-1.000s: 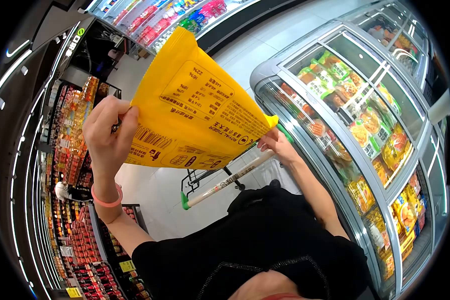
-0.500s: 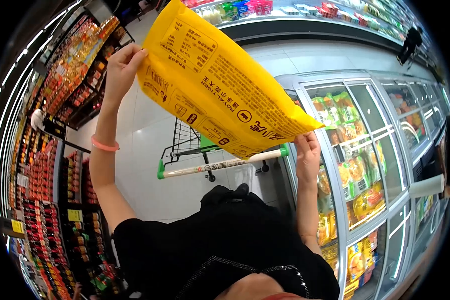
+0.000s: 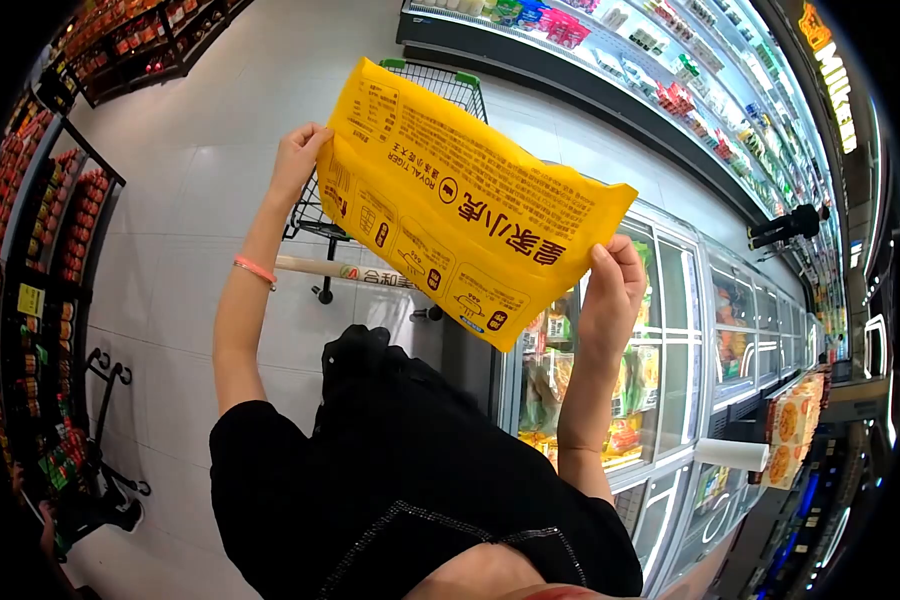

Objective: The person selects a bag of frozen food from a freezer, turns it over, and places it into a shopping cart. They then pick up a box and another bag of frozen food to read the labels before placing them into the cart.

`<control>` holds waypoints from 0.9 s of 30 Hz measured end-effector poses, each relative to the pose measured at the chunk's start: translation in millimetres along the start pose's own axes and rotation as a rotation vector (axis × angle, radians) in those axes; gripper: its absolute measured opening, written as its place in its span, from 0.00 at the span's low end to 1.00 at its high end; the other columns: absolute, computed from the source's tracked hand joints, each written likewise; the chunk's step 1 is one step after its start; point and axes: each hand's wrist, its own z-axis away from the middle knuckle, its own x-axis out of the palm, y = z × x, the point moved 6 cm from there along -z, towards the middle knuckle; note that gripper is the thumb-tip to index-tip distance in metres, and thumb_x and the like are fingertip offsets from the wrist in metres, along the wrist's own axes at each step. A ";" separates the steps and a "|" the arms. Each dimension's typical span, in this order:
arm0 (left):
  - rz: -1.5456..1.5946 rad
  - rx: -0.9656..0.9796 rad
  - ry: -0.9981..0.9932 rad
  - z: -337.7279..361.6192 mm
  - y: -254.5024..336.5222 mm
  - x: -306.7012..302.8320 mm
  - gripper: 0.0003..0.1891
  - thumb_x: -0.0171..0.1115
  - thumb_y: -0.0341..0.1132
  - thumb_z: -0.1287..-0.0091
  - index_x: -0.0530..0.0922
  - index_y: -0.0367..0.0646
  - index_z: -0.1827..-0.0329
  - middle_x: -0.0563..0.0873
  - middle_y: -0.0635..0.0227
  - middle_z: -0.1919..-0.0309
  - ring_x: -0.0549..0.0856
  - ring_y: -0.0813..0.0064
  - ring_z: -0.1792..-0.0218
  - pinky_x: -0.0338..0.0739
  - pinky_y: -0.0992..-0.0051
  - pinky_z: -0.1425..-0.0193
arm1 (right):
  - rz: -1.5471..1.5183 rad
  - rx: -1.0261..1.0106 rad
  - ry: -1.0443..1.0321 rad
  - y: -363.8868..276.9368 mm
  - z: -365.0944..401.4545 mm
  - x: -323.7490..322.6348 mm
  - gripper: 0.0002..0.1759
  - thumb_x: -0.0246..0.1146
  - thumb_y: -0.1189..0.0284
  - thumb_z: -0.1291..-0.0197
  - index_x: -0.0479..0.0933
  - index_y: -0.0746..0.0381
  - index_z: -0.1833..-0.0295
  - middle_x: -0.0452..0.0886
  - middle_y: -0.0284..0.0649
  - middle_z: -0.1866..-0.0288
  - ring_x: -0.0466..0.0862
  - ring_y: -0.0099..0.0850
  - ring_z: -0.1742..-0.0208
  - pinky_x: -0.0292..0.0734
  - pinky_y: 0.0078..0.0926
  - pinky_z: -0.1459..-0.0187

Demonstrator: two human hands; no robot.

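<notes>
A large yellow food bag [image 3: 450, 190], covered in dark print, is stretched out in front of me above the cart. Its printing reads upside down from where I stand. My left hand [image 3: 298, 160] pinches the bag's left edge near its upper part, and a pink band circles that wrist. At the lower right edge, my right hand [image 3: 615, 282] grips the bag between thumb and fingers. Behind the bag stands a shopping cart [image 3: 460, 88] with green corners; its pale handle [image 3: 345, 270] shows below the bag, and much of the basket is hidden.
Glass-topped freezers [image 3: 660, 300] with packaged food line my right side, with a white roll [image 3: 732, 455] at their edge. A refrigerated display [image 3: 650, 85] runs across the back. Stocked shelves [image 3: 55, 200] stand left. Another person in black [image 3: 790, 227] is far right.
The bag has come lower and appears smaller, with both hands still on it. My view has turned, so the shelves sit farther left and more of the right aisle shows.
</notes>
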 end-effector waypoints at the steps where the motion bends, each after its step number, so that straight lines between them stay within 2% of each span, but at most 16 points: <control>1: 0.011 0.003 0.010 6.3 0.1 5.9 0.10 0.56 0.35 0.36 0.77 0.39 0.73 0.76 0.79 0.78 0.70 0.90 0.75 0.64 0.86 0.70 | -0.003 0.008 -0.002 -1.6 -0.7 -6.5 0.02 0.57 0.78 0.42 0.72 0.66 0.64 0.77 0.32 0.67 0.73 0.17 0.64 0.65 0.15 0.57; 3: 0.032 0.006 0.029 13.2 -3.9 0.6 0.10 0.56 0.34 0.36 0.76 0.39 0.73 0.76 0.79 0.78 0.70 0.90 0.75 0.64 0.86 0.70 | -0.010 0.028 -0.003 -0.5 -0.3 -0.2 0.02 0.57 0.79 0.42 0.72 0.66 0.64 0.77 0.32 0.67 0.73 0.17 0.64 0.65 0.15 0.56; 6: -0.010 -0.038 -0.013 14.0 -19.4 -5.5 0.10 0.55 0.36 0.35 0.77 0.39 0.71 0.77 0.79 0.76 0.71 0.88 0.72 0.65 0.85 0.64 | 0.000 0.036 -0.032 4.6 -2.0 -3.7 0.02 0.56 0.79 0.42 0.72 0.65 0.63 0.77 0.34 0.65 0.74 0.20 0.61 0.65 0.18 0.53; 9: 0.004 0.025 0.018 12.9 -20.7 -8.0 0.10 0.56 0.34 0.36 0.75 0.39 0.74 0.75 0.80 0.79 0.69 0.91 0.76 0.62 0.87 0.72 | 0.023 0.026 -0.020 11.2 -4.2 -13.8 0.03 0.55 0.79 0.41 0.71 0.65 0.62 0.78 0.35 0.64 0.74 0.22 0.60 0.65 0.19 0.52; 15: -0.001 0.031 0.021 14.7 2.7 -18.0 0.10 0.56 0.34 0.36 0.75 0.39 0.74 0.75 0.80 0.79 0.69 0.91 0.76 0.63 0.87 0.73 | 0.020 0.039 0.043 28.2 -8.5 -24.0 0.04 0.55 0.77 0.41 0.72 0.65 0.61 0.79 0.37 0.64 0.75 0.23 0.61 0.67 0.22 0.53; 27: 0.008 0.156 -0.041 10.2 58.0 -8.1 0.10 0.56 0.34 0.36 0.74 0.39 0.75 0.75 0.80 0.79 0.70 0.91 0.76 0.65 0.87 0.72 | -0.051 0.118 0.185 77.5 -6.5 -72.7 0.04 0.55 0.78 0.41 0.72 0.66 0.61 0.78 0.38 0.63 0.77 0.24 0.60 0.69 0.20 0.54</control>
